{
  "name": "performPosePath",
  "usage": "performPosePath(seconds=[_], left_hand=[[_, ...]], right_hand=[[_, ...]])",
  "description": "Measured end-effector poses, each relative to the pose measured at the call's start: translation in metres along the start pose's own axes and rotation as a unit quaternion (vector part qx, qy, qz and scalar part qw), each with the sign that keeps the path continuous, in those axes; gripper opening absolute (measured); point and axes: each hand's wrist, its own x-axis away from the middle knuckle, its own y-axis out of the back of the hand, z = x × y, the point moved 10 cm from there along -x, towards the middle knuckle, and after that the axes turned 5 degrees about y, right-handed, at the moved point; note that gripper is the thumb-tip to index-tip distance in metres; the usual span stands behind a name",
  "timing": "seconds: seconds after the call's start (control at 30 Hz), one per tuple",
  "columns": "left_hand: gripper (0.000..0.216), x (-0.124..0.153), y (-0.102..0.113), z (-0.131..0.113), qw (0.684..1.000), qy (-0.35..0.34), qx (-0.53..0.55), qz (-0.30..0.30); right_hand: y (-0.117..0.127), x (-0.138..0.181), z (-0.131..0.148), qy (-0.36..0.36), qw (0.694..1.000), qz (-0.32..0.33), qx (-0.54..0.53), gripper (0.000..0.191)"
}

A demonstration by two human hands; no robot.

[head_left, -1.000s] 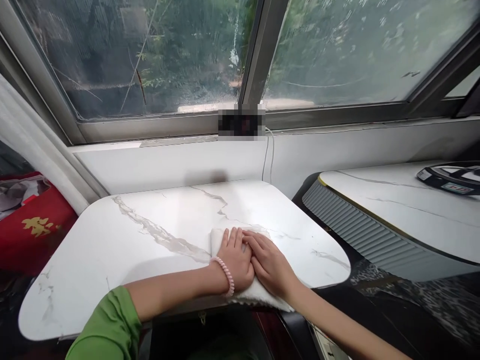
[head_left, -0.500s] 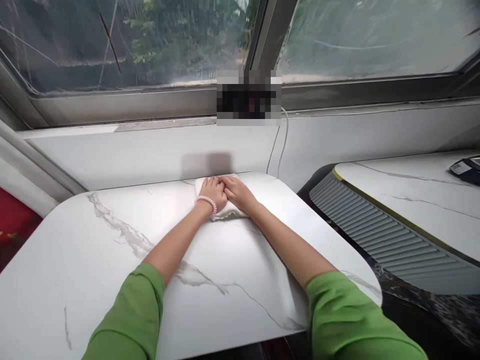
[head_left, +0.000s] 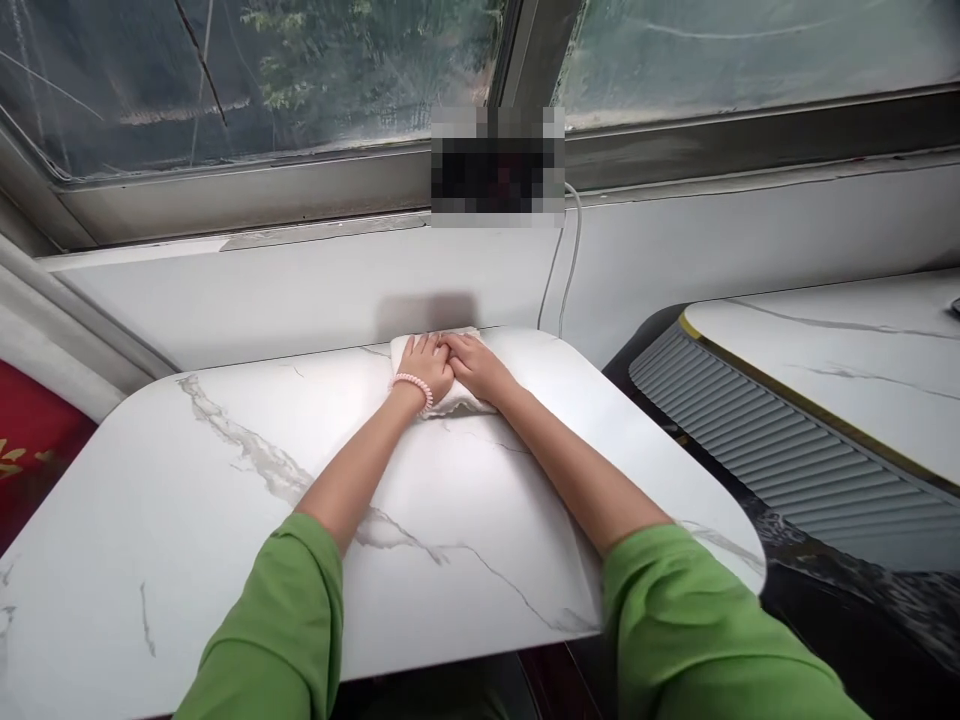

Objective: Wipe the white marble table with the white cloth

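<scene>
A folded white cloth (head_left: 463,404) lies near the far edge of the white marbled table (head_left: 247,590). My left hand (head_left: 424,368) presses on it with fingers stretched forward, and a pink coiled band (head_left: 414,381) circles that wrist. Beside it, my right hand (head_left: 481,370) also rests on the cloth, its fingers extended and overlapping the thumb side of my left hand. Both palms face down and hide the middle of the cloth. Its ruffled near edge shows below my hands.
Behind the table rises a white wall (head_left: 285,300) under framed windows (head_left: 360,80). A thin cable (head_left: 574,265) hangs down from a blurred dark patch on the sill. To the right stands another marbled table (head_left: 847,350) with a ribbed side. Red fabric (head_left: 34,450) shows at left.
The camera view has shifted slightly, so the windows and far table edge sit higher. My hands stay together on the cloth at nearly the same place by the far edge.
</scene>
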Motion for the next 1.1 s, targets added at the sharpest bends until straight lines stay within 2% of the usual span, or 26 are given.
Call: performPosePath(seconds=[0.13,0.23,0.37,0.53,0.67,0.8,0.97,1.1], left_hand=[[0.051,0.038,0.003,-0.023,1.000,0.010,0.005,0.002],[0.053,0.074,0.005,-0.050,1.000,0.007,0.015,0.012],[0.057,0.124,0.007,-0.100,0.999,-0.024,0.030,0.021],[0.059,0.159,0.005,-0.173,0.991,-0.118,0.050,0.037],[0.060,0.155,0.000,-0.209,0.987,-0.142,0.069,0.042],[0.063,0.137,-0.006,-0.220,0.986,-0.136,0.085,0.042],[0.058,0.102,-0.010,-0.213,0.988,-0.107,0.101,0.052],[0.054,0.063,-0.011,-0.200,0.990,-0.084,0.100,0.043]], right_hand=[[0.009,0.035,0.022,0.009,1.000,0.021,0.000,0.039],[0.024,0.072,0.042,0.012,1.000,0.021,0.001,0.041],[0.049,0.136,0.068,0.021,0.999,0.025,-0.009,0.044],[0.091,0.212,0.065,-0.037,0.999,0.001,0.028,0.042],[0.112,0.241,0.043,-0.085,0.995,0.027,0.054,0.046],[0.115,0.242,0.016,-0.130,0.986,0.061,0.085,0.046],[0.119,0.215,-0.008,-0.133,0.989,0.009,0.062,0.035],[0.117,0.179,-0.032,-0.134,0.990,0.008,0.052,0.030]])
